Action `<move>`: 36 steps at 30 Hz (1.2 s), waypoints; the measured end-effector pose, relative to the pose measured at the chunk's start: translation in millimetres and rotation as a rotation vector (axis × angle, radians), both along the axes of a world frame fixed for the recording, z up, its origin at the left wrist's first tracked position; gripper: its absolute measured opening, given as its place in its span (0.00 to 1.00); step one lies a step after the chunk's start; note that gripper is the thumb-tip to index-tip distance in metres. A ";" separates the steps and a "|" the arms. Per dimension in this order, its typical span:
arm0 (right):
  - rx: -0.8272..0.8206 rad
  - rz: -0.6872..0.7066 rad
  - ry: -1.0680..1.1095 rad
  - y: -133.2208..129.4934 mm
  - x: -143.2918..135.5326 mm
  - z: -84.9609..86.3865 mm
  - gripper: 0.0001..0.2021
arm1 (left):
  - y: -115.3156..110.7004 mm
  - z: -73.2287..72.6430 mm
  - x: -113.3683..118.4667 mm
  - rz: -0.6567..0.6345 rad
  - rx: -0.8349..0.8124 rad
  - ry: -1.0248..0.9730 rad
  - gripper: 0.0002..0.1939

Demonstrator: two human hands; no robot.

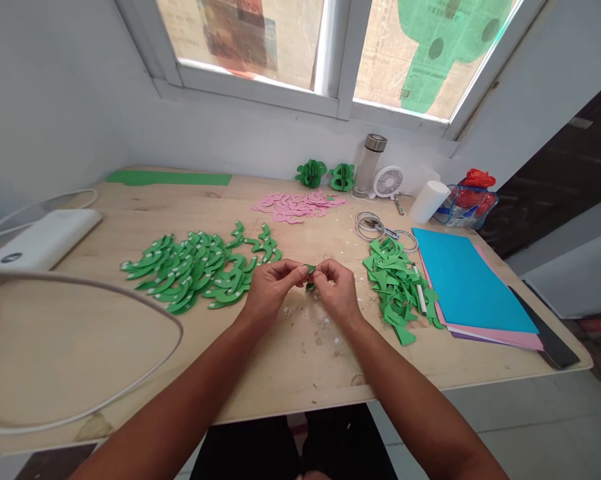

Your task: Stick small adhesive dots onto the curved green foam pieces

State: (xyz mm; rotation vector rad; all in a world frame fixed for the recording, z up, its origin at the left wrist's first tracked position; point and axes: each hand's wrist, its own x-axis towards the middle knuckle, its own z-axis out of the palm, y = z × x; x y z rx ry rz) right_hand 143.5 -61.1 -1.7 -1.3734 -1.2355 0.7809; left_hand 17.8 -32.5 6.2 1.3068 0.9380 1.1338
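Between my fingertips, over the middle of the table, is a small green paper piece (310, 269), mostly hidden by my fingers. My left hand (273, 288) pinches it from the left. From the right, my right hand (338, 287) pinches it too, the two hands almost touching. Left of my hands spreads a pile of curved green paper cutouts (188, 270), many with small white tabs on them. On the other side lies a heap of green paper scraps (395, 283) with a white pen-like stick (421, 300) on it.
Pink paper cutouts (300, 205) lie behind my hands. Two green paper shapes (311, 173), a glass bottle (369, 165) and a small fan (388, 181) stand by the wall. Tape rolls (370, 227) and coloured sheets (473, 280) are at right. A white cable (173, 313) arches at left.
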 end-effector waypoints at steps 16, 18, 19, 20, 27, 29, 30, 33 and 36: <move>-0.029 0.018 0.084 1.2 -1.2 -4.4 0.05 | -1.1 -0.6 2.3 0.029 0.029 0.032 0.09; -0.027 0.023 0.088 1.1 -1.2 -4.5 0.06 | -0.2 -2.0 2.3 0.032 0.026 0.022 0.09; -0.023 0.023 0.085 1.0 -1.2 -4.2 0.06 | 0.1 -2.3 2.3 0.031 0.025 0.017 0.09; -0.018 0.021 0.078 0.8 -1.2 -3.7 0.06 | 0.1 -2.2 2.3 0.029 0.025 0.012 0.09; 0.000 -0.008 0.027 -0.4 -1.5 -0.3 0.06 | -3.6 2.7 2.9 0.030 0.030 0.023 0.08; 0.004 -0.012 0.027 -0.2 -1.6 -0.7 0.06 | -3.5 2.0 3.1 0.035 0.031 0.029 0.09; 0.005 -0.013 0.029 0.0 -1.6 -1.0 0.05 | -3.0 1.1 3.1 0.037 0.029 0.028 0.09; 0.005 -0.011 0.036 0.6 -1.7 -2.1 0.05 | -0.7 -2.8 3.0 0.036 0.013 0.010 0.09; 0.001 0.000 0.047 1.0 -1.4 -3.1 0.05 | 1.1 -5.7 2.7 0.028 -0.007 -0.024 0.08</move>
